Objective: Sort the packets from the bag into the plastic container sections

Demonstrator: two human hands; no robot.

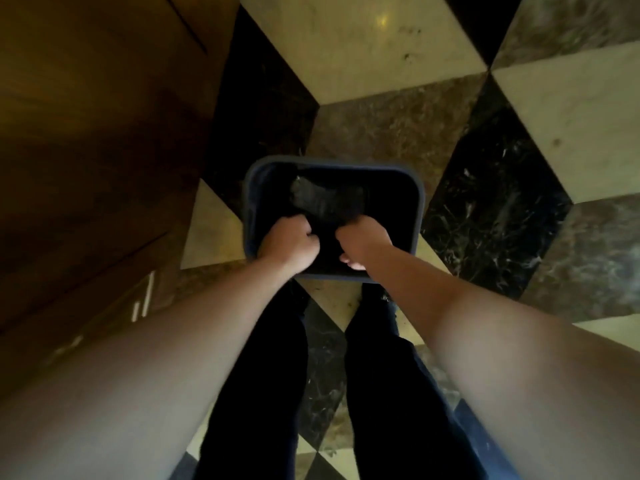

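A dark square bin [421,202] stands on the floor in front of my feet. Inside it lies a black bag [325,199], crumpled and hard to make out in the dim light. My left hand [289,242] is curled into a fist, gripping the bag's edge at the bin's near left. My right hand [362,242] grips the bag's edge beside it, at the near middle. Whatever the bag holds is hidden, and no packets show.
A brown wooden cabinet [86,133] rises along the left side. The floor [381,64] is polished marble in cream, brown and black diamond tiles. My legs in dark trousers [263,375] stand just behind the bin.
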